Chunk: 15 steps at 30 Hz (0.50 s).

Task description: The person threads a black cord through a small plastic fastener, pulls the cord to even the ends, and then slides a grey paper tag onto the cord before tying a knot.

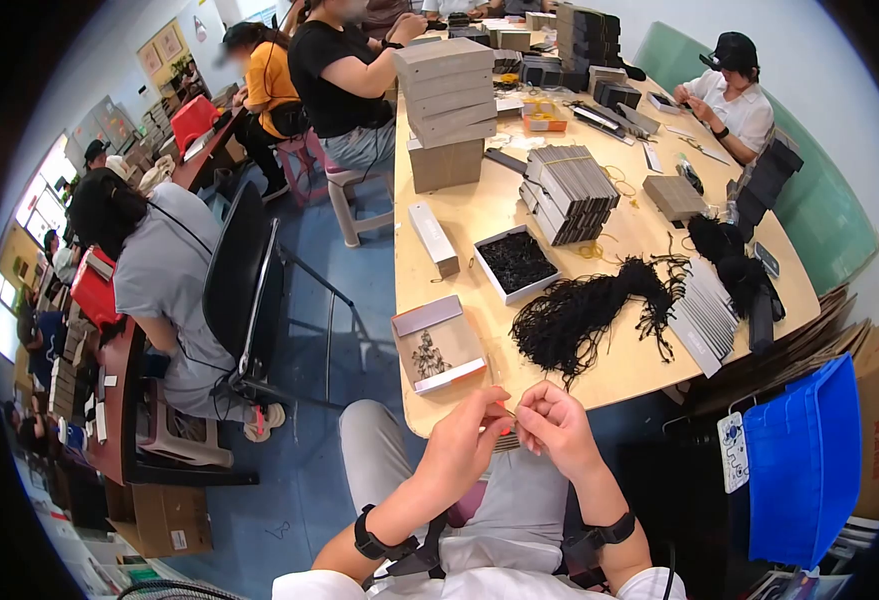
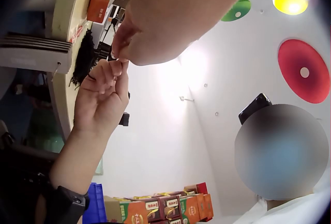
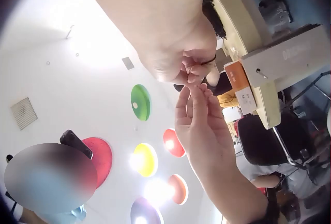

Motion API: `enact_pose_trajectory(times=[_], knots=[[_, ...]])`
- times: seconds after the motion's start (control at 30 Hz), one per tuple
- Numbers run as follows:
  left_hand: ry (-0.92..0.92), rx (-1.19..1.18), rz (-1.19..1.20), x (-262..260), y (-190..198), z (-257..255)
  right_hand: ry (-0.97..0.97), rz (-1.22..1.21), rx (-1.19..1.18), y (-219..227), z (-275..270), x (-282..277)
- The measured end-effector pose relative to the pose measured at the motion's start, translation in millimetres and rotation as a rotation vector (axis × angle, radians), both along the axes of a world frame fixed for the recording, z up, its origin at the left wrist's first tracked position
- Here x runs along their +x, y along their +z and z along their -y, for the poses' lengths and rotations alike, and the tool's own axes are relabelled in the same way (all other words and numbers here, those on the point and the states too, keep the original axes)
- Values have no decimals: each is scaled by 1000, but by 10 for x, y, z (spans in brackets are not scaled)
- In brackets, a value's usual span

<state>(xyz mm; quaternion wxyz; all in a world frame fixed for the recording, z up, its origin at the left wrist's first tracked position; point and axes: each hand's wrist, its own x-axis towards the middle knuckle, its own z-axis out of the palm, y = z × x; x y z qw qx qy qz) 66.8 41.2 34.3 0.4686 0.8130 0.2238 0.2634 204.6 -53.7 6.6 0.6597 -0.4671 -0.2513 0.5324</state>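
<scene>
The person's left hand and right hand meet just below the near edge of the wooden worktop, above the lap. In the right wrist view, the right hand's fingers are curled and pinch a thin black cord between thumb and forefinger. The left hand's fingertips reach up, fairly straight and close together, and touch the same spot. The left wrist view shows the two hands joined fingertip to fingertip, though the cord itself is too small to make out there.

On the worktop just beyond the hands lies a loose heap of black cords. To its left sits an open box with a small dark item inside, and farther back a white tray filled with dark pieces. A banded stack of grey cards stands behind that, and a fanned row of flat grey cards lies to the right of the heap. A blue bin stands on the floor at the right.
</scene>
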Motion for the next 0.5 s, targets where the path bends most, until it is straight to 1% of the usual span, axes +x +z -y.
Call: enact_pose_trajectory(times=[0.03, 0.1, 0.13, 0.2, 0.33, 0.4, 0.43, 0.5], knots=[[1, -1, 0, 3, -23, 8, 1, 0, -1, -27, 4, 15], [-3, -234, 120, 7, -100, 27, 13, -159, 85, -64, 14, 31], [-4, -235, 120, 7, -115, 25, 12, -159, 84, -67, 20, 32], [-76, -378, 159, 0, -141, 22, 36, -229, 98, -74, 34, 29], [-45, -441, 232, 7, -243, 77, 35, -221, 102, -121, 38, 9], [-6, -600, 314, 12, -299, 109, 32, -245, 108, -131, 45, -11], [-10, -602, 314, 11, -306, 121, 28, -244, 107, -122, 46, -19], [52, -610, 328, 6, -313, 129, -23, -173, 194, -96, 60, -28]])
